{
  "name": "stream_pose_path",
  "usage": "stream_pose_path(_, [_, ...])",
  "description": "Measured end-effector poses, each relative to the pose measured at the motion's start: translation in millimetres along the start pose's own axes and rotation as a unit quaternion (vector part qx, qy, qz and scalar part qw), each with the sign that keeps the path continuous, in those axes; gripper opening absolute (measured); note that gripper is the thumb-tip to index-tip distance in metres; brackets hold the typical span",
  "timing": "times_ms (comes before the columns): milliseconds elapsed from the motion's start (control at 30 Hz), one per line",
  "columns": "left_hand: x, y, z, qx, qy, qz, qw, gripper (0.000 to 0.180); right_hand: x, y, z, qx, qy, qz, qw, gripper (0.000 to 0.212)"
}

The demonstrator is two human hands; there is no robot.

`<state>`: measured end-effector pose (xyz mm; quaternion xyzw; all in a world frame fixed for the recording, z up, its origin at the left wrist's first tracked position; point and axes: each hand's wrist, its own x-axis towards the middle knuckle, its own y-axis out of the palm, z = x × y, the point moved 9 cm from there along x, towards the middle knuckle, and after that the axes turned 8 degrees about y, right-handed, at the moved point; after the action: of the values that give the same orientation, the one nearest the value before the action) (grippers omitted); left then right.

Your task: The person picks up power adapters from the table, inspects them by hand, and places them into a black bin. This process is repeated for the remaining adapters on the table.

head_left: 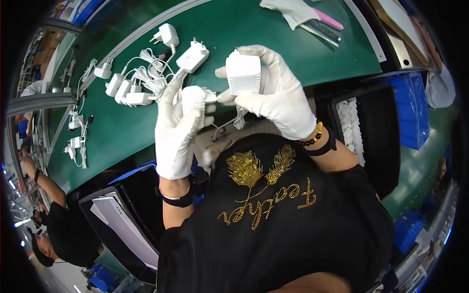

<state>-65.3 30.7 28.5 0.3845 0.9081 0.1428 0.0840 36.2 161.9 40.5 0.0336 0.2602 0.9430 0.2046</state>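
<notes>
Left fingers (171, 92) gripped a charger (194, 100), plug rightward, right fingers (250, 101) pinched a second charger (244, 73), prongs and length pointing across the tabletop (305, 63).

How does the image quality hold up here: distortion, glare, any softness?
Head view: strong fisheye bending in the edges of the green bench, with black corners; lamps glare near the left rim, where detail softens; same view, the white adapter in the gloved right hand looks pale, low in contrast, but clearly outlined.
</notes>
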Motion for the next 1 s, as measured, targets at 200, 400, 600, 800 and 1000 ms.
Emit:
stream_pose_path(200, [-2, 10, 27, 0.014, -0.073, 0.113, 0.991, 0.078, -20, -19, -10, -0.069, -0.078, -0.035, 0.994, 0.057])
stream_pose_path(400, [0, 32, 33, 0.087, -0.054, 0.069, 0.992, 0.083, -33, -32, -11, -0.110, -0.085, -0.049, 0.989, 0.056])
stream_pose_path(600, [-2, 50, 35, -0.028, 0.010, 0.097, 0.995, 0.080, -41, -45, -6, -0.105, -0.071, -0.092, 0.988, 0.062])
stream_pose_path(800, [-1, 49, 38, -0.090, 0.031, 0.140, 0.985, 0.072, -37, -43, -4, -0.143, -0.069, -0.077, 0.984, 0.066])
stream_pose_path(1000, [-2, 44, 35, -0.092, 0.013, 0.118, 0.989, 0.068, -35, -41, -12, -0.115, -0.039, -0.063, 0.991, 0.065])
